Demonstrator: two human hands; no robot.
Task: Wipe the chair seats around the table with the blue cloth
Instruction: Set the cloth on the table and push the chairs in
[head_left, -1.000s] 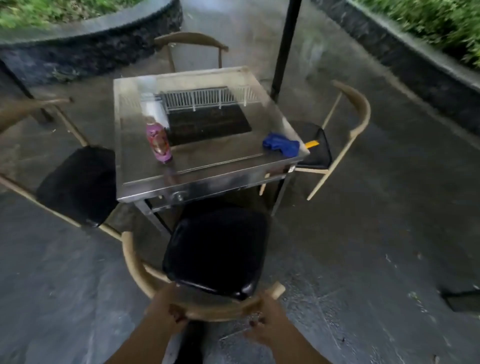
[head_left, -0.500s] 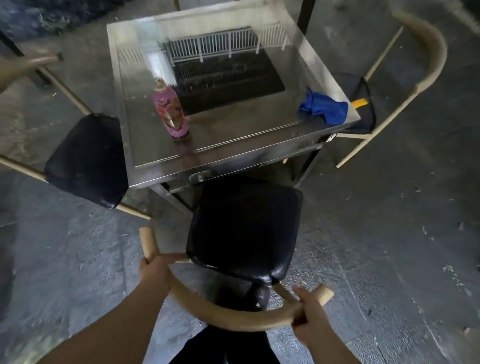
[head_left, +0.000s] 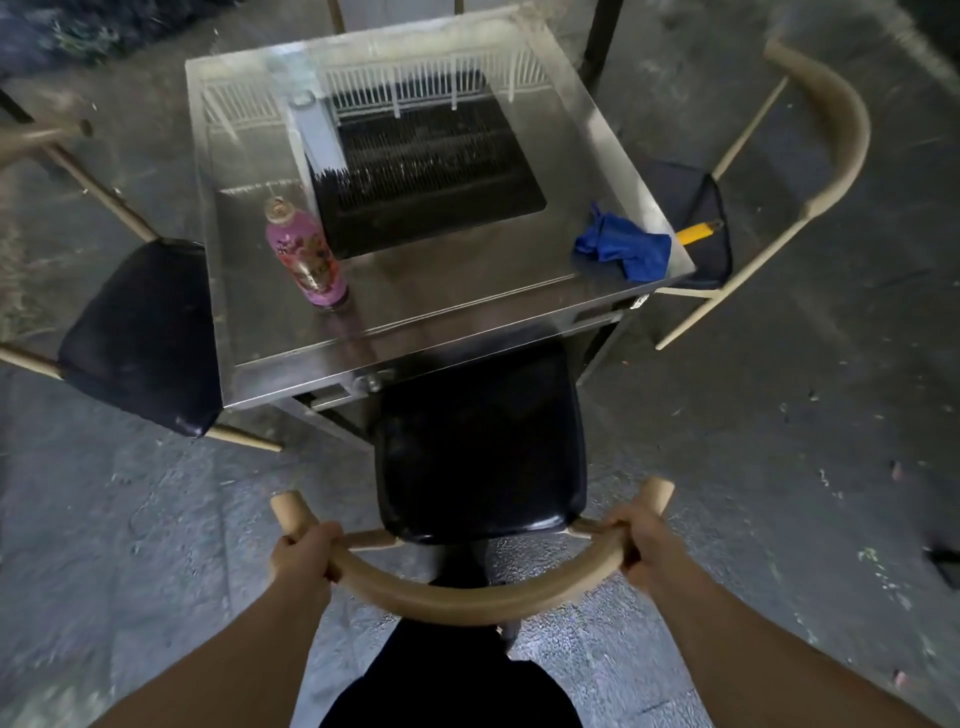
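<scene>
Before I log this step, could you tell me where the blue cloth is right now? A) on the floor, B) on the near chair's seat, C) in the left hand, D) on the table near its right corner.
D: the blue cloth lies crumpled on the table by its near right corner, while both the left hand and the right hand grip the chair back.

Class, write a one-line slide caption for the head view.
Both hands, left and right, grip the chair back; blue cloth lies on the table.

The light is dim and gray. The shiny table (head_left: 519, 306) top shows pale reflections at its far side. The floor (head_left: 753, 467) looks smeary and blurry near the edges, and straight lines bend at the corners.
</scene>
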